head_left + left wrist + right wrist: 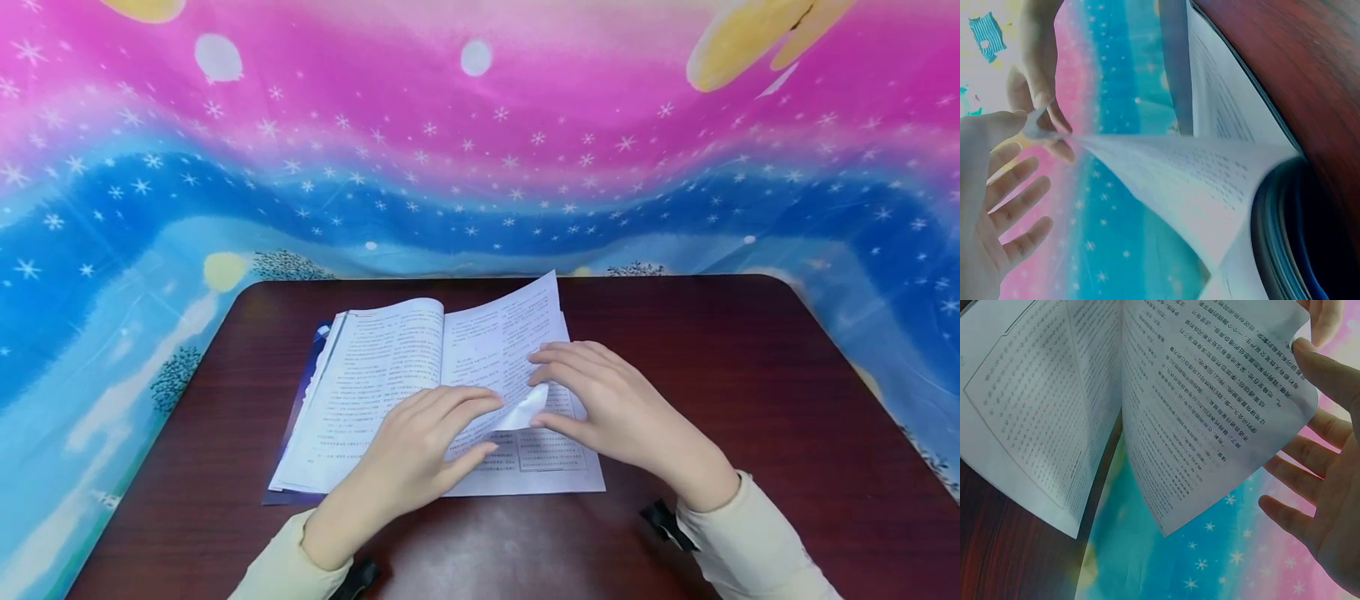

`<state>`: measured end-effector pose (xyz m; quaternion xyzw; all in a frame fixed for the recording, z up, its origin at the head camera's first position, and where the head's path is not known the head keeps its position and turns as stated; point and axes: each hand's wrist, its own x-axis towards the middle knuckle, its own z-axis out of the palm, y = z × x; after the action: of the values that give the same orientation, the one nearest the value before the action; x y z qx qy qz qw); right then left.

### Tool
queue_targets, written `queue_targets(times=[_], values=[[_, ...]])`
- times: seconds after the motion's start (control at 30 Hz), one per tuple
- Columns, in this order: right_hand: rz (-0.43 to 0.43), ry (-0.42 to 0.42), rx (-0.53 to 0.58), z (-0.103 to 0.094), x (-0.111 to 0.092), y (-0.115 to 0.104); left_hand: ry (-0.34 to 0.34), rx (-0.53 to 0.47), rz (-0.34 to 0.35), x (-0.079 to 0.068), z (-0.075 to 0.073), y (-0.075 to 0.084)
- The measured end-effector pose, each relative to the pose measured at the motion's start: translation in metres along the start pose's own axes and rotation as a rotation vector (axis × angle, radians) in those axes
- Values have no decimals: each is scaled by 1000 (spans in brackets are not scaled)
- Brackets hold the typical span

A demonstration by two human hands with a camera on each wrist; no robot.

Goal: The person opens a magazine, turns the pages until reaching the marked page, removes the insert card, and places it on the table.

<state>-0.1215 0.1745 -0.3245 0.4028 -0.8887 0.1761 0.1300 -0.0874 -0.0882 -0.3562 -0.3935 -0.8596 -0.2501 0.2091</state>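
Note:
A thick book [375,375] with printed text lies spread on the table, one page [491,333] lifted and bent upward from its right side. My right hand [611,396] holds that page by its outer edge. In the right wrist view, the right thumb [1329,372] presses the page's printed face [1210,406], and the other fingers are behind it. My left hand [420,450] is over the book's lower middle, near the page's curled edge. Its fingers [1019,206] are spread in the left wrist view, with the thumb [997,128] close to the page's crumpled corner.
The dark brown wooden table [712,350] extends around the book. A blue-purple cover edge [296,425] shows under the book's left side. Behind the table hangs a pink and blue cloth [480,167] with snowflakes. Black straps [667,525] are at the sleeves.

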Motion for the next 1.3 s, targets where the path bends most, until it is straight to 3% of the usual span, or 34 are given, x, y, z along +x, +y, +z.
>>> queue_targets(times=[0.23, 0.53, 0.93, 1.3], values=[[-9, 3, -6, -1, 5, -4, 27, -9, 65, 11, 8, 2], [-20, 18, 2, 0, 7, -6, 93, -5, 120, 12, 11, -1], [-22, 64, 42, -3, 2, -8, 101, 12, 82, 2, 6, -10], [34, 33, 38, 1, -13, 0, 107, 40, -38, -21, 0, -24]])
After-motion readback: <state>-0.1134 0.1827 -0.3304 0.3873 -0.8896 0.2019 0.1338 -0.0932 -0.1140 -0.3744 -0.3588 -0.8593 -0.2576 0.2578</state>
